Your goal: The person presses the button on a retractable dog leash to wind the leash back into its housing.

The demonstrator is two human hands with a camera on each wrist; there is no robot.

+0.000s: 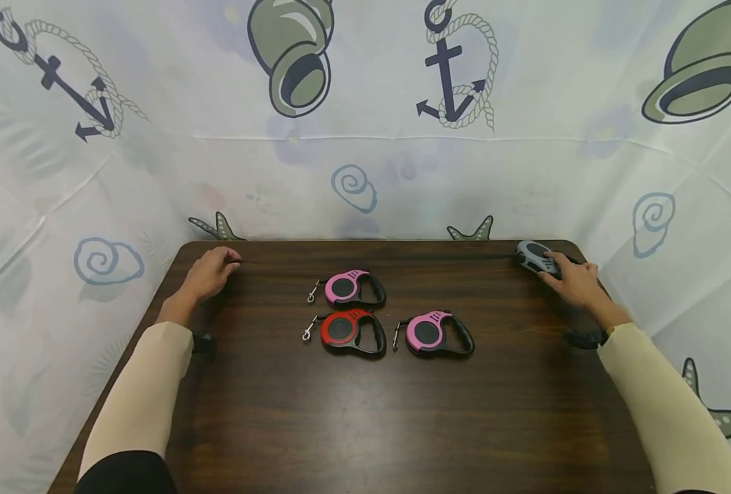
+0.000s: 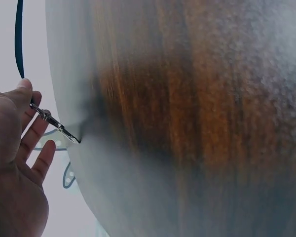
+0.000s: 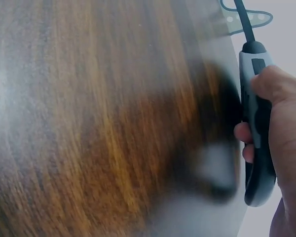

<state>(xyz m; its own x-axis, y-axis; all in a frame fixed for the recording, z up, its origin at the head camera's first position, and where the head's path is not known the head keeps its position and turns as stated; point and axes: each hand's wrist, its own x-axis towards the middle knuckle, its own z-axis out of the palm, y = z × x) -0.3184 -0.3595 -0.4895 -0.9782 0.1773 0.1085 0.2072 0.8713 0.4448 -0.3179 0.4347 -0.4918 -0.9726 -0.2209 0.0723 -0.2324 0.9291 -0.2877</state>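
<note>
My right hand (image 1: 578,283) grips a grey and black retractable dog leash (image 1: 532,257) at the back right of the table. In the right wrist view its thumb lies on the upper part of the casing, fingers curled round the handle. Out of the nozzle runs a dark strap (image 3: 245,22), drawn out along the table's back edge to the left. At the back left my left hand (image 1: 209,276) pinches the strap's end between thumb and finger. A metal clip (image 2: 55,122) sticks out below that pinch, the other fingers loosely spread behind it.
Mid-table lie a pink leash (image 1: 342,287), a red leash (image 1: 340,329) just in front of it, and another pink leash (image 1: 427,333) to the right. Each has a black loop handle and a metal clip pointing left. A printed cloth (image 1: 402,185) hangs behind the brown table (image 1: 365,425).
</note>
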